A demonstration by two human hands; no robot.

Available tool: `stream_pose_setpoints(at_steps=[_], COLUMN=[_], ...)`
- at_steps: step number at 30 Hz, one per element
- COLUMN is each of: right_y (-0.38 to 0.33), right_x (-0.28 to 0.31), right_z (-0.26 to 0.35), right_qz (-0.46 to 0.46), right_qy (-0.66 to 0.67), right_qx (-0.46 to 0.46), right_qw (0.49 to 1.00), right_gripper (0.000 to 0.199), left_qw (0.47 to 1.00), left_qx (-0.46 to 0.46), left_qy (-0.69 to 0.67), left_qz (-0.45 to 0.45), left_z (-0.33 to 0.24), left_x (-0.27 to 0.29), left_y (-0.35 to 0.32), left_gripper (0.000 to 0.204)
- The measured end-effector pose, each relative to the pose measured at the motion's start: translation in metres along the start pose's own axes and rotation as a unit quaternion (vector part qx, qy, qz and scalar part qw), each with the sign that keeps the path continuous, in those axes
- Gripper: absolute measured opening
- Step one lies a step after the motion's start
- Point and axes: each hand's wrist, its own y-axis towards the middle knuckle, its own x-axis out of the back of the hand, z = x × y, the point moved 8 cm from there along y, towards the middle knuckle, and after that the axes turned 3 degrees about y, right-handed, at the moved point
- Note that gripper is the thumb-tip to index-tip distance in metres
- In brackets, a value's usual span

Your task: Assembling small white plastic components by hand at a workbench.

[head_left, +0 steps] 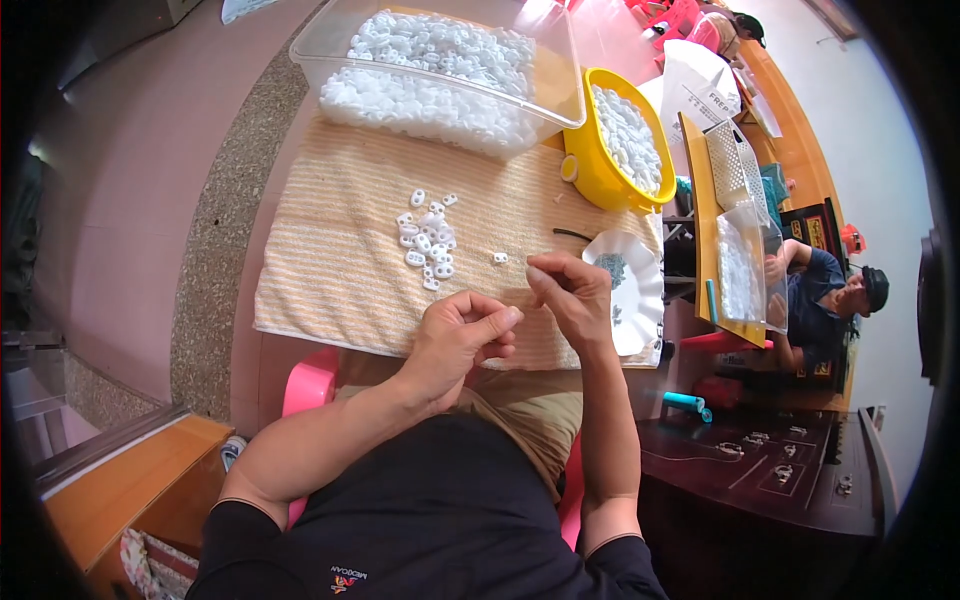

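Observation:
My left hand [465, 335] is closed in a pinch above the front of the striped towel [330, 270]. Whatever it may hold is too small or hidden to make out. To its right, my right hand [575, 295] also pinches thumb against fingers, and what lies between them cannot be told. Just beyond the gap between the hands sits a single white oval piece with two holes [500, 258]. A loose pile of similar white pieces [425, 243] lies farther left. Beside my right hand stands a white scalloped plate [640, 290] with small grey metallic bits [612, 267] on it.
A clear plastic bin [440, 65] full of white pieces stands at the far edge, next to a yellow tub [577, 150] of white pieces. A thin black rod [571, 234] lies near the plate. On the right, another person [820, 290] sits at a separate table.

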Motion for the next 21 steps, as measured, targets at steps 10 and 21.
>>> stream_pose_setpoints(at_steps=[10, 21], right_y=[-0.036, -0.048], right_x=[-0.016, -0.016], right_z=[0.011, 0.007], right_qz=[0.047, 0.036], right_qy=[0.145, 0.165], right_qx=[0.006, 0.026], right_qw=[0.988, 0.985], right_gripper=[0.010, 0.008], left_qw=[0.998, 0.997], left_qx=[-0.019, -0.001], left_qy=[0.013, -0.006], left_qz=[0.051, 0.073], left_z=[0.000, -0.002], left_x=[-0.009, -0.012], left_y=[-0.001, -0.003], left_gripper=[0.016, 0.014])
